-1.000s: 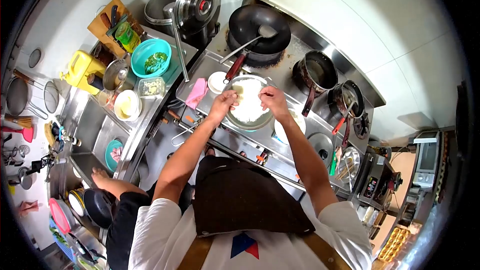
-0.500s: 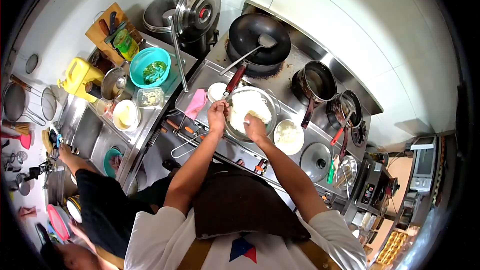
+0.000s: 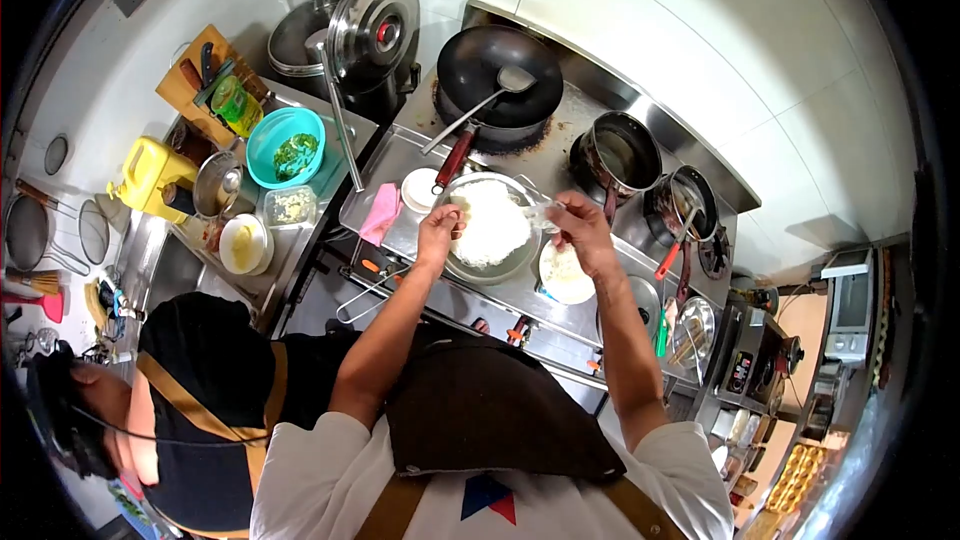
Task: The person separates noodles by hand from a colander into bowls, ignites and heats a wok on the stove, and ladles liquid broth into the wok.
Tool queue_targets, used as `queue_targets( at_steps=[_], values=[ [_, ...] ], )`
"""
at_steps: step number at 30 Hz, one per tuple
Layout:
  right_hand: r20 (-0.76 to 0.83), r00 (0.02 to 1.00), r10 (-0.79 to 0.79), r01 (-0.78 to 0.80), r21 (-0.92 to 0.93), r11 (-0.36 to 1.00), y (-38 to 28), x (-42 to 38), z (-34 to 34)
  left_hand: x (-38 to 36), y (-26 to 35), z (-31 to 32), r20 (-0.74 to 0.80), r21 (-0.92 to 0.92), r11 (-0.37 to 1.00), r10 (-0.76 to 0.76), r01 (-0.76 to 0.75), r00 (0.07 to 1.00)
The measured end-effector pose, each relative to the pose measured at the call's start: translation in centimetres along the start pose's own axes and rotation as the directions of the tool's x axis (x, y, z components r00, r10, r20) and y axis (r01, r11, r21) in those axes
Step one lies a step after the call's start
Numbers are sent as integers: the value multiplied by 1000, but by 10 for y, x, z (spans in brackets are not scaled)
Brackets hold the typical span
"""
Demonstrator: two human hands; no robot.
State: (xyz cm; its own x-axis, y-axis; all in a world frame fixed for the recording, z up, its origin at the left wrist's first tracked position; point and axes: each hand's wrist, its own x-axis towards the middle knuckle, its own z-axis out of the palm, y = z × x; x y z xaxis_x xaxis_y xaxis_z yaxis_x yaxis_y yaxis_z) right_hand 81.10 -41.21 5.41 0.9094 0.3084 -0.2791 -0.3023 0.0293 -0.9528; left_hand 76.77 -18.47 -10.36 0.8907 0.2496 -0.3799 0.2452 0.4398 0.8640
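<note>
A round metal bowl (image 3: 497, 273) on the steel counter holds a heap of white, floury-looking food (image 3: 492, 225). At the bowl's left rim is my left hand (image 3: 440, 235), its fingers curled together; whether they grip the rim or something small is hidden. My right hand (image 3: 585, 228) is raised by the bowl's right side. Its closed fingers hold a translucent, whitish piece (image 3: 541, 214) that looks like thin plastic, over the bowl's edge. A white bowl (image 3: 567, 275) with pale contents stands below my right hand. Left of the metal bowl sit a small white container (image 3: 418, 190) and a pink cloth (image 3: 381, 214).
Behind the bowl, a black wok (image 3: 500, 70) with a spatula rests on the stove, its handle reaching toward the bowl. Two dark saucepans (image 3: 618, 155) (image 3: 681, 202) stand to the right. A turquoise basin (image 3: 285, 147) is at left. A co-worker (image 3: 200, 410) in black stands close on my left.
My right hand has risen out of the white food and moved right, now with the translucent piece. My left hand stays at the rim. The co-worker has turned and come closer.
</note>
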Motion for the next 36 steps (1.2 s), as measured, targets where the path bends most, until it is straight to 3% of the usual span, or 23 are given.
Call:
queue_targets(
  at_steps=[3, 8, 10, 12, 14, 16, 18, 19, 21, 22, 24, 28, 36],
  values=[
    [-26, 999, -33, 36, 85, 996, -29, -28, -15, -1, -2, 1, 19, 28, 999, -34, 33, 999],
    [-97, 991, -97, 104, 68, 992, -52, -64, -45, -1, -12, 3, 20, 56, 996, -65, 63, 998],
    [-148, 987, -54, 38, -104, 994, -54, -78, -57, 0, -17, 3, 20, 36, 997, -70, 69, 997],
    [-152, 986, -61, 40, -138, 990, -40, -85, -73, -2, -23, 2, 21, -15, 999, -45, 45, 999],
    [-111, 992, 62, -93, -303, 948, -24, -85, -86, -3, -23, 1, 23, 66, 996, -57, 55, 998],
    [-139, 985, 103, -144, -331, 932, 6, -79, -99, -4, -25, 1, 19, 69, 996, -61, 60, 998],
    [-192, 978, 79, -166, -491, 855, 46, -69, -116, -7, -26, 3, 13, 73, 995, -66, 65, 998],
    [-194, 978, 82, -168, -487, 857, 69, -63, -123, -9, -25, 5, 6, 70, 996, -59, 58, 998],
    [-275, 961, 34, -218, -672, 708, 114, -50, -137, -14, -22, 7, -3, 69, 996, -50, 50, 999],
    [-274, 961, 36, -217, -670, 710, 130, -48, -140, -15, -21, 8, -9, 83, 995, -54, 55, 998],
    [-256, 946, -198, -145, -881, 450, 158, -47, -144, -17, -20, 10, -19, 98, 994, -54, 56, 998],
    [-186, 952, -243, -35, -856, 517, 170, -48, -149, -21, -20, 7, 0, 84, 995, -46, 46, 999],
    [-302, 902, -309, -87, -828, 554, 149, -52, -153, -23, -16, 13, 22, 78, 997, -31, 29, 999]
  ],
)
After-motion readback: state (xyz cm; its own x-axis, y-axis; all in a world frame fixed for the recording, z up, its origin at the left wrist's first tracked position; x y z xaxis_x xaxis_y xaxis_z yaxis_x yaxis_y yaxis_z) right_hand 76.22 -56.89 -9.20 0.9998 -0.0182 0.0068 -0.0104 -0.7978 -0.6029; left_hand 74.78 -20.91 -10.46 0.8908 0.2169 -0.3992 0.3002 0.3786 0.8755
